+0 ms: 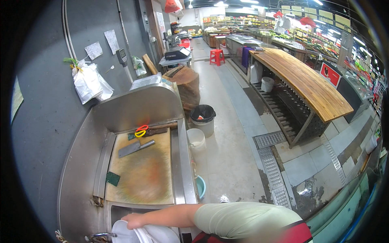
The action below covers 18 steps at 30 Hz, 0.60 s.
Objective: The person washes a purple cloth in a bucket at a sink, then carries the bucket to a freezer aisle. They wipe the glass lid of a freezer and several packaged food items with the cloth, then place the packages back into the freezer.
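My right hand (pixel 134 220) grips the rim of a white plastic bucket (pixel 161 234) at the bottom of the view. The bucket lies tilted over the sink basin (pixel 121 210), its mouth by a chrome faucet (pixel 103 235). My left hand is out of view. Beyond the basin is a stained cutting board (pixel 146 179) set in a stainless steel counter. On it lie a cleaver (pixel 133 148), scissors with red and yellow handles (pixel 141 131), a dark-handled tool (pixel 156 131) partly hidden by the scissors, and a green scouring pad (pixel 113 179).
A steel splash wall (pixel 139 104) edges the counter. On the floor alongside stand a white bucket (pixel 196 139), a lined bin (pixel 203 120) and a teal basin (pixel 200 186). A tree-trunk chopping block (pixel 185 88) stands behind. Across the partly wet aisle is a wooden-topped table (pixel 301 82).
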Available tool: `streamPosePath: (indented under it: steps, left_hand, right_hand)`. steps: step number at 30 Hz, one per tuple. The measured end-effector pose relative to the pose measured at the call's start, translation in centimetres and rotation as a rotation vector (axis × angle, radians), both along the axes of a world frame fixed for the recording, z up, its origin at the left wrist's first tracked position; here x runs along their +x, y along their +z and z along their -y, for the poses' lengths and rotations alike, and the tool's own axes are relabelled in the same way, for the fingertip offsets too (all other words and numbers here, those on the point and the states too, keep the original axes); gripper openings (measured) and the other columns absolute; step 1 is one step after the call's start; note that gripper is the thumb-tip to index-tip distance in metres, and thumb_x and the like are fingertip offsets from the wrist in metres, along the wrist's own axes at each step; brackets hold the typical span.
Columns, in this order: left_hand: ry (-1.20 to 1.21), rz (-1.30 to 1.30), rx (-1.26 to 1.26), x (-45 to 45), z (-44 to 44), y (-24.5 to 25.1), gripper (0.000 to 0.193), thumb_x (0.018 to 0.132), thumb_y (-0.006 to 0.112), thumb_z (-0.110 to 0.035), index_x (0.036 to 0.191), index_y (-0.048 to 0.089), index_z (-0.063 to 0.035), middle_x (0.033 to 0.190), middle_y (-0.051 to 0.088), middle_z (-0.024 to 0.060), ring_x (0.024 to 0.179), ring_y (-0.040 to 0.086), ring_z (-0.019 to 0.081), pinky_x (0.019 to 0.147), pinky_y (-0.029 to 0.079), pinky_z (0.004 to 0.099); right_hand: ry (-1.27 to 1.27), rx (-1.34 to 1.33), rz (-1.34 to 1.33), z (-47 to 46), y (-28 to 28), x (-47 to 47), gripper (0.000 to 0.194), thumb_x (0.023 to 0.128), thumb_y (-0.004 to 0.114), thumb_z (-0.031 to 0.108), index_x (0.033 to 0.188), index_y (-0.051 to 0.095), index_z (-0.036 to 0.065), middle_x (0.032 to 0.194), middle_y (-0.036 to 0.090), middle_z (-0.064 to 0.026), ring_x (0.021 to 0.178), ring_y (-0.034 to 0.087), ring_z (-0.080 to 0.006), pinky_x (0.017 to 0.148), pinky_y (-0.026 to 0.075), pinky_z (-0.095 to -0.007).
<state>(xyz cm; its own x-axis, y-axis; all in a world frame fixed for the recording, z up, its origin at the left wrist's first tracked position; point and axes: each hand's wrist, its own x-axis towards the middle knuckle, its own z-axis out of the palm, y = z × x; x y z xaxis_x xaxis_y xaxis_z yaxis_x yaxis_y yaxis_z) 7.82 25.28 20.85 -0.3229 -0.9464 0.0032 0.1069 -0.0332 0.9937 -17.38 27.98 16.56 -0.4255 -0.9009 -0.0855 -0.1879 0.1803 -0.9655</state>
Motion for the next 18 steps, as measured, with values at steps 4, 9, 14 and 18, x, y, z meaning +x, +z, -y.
streamPosePath:
  steps: [4,9,14,18]
  left_hand:
    - [0.101,0.066,0.043,0.4,0.5,-1.3,0.047,0.089,0.049,-0.019,0.127,0.045,0.0064,0.127,0.049,0.0234,0.110,0.051,0.0334,0.096,0.040,0.0456]
    - [0.072,0.069,0.030,0.3,0.6,-1.6,0.045,0.088,0.050,-0.019,0.126,0.047,0.0062,0.126,0.050,0.0229,0.110,0.051,0.0333,0.096,0.040,0.0455]
    - [0.033,0.075,0.012,-0.4,0.6,-1.6,0.044,0.088,0.051,-0.019,0.124,0.048,0.0061,0.124,0.052,0.0224,0.109,0.052,0.0331,0.095,0.041,0.0454]
    - [0.002,0.086,-0.002,-0.7,0.8,-1.7,0.043,0.088,0.051,-0.020,0.122,0.050,0.0059,0.123,0.053,0.0220,0.108,0.053,0.0330,0.095,0.042,0.0454]
  right_hand:
    - [0.016,-0.028,0.033,-0.5,0.5,0.1,0.057,0.067,0.055,0.014,0.124,0.055,0.008,0.116,0.062,-0.0177,0.109,0.057,-0.0341,0.092,0.044,-0.0408]
    - [0.012,-0.011,0.026,-0.3,0.7,0.3,0.053,0.067,0.055,0.015,0.119,0.057,0.008,0.114,0.062,-0.0176,0.108,0.057,-0.0344,0.091,0.044,-0.0412]
    - [-0.018,-0.019,0.023,-0.3,0.2,0.1,0.050,0.067,0.056,0.015,0.116,0.058,0.008,0.112,0.063,-0.0169,0.107,0.058,-0.0344,0.091,0.045,-0.0414]
    - [-0.043,-0.033,0.055,-0.5,0.2,0.2,0.050,0.065,0.056,0.014,0.115,0.059,0.008,0.111,0.064,-0.0160,0.107,0.058,-0.0337,0.089,0.045,-0.0420]
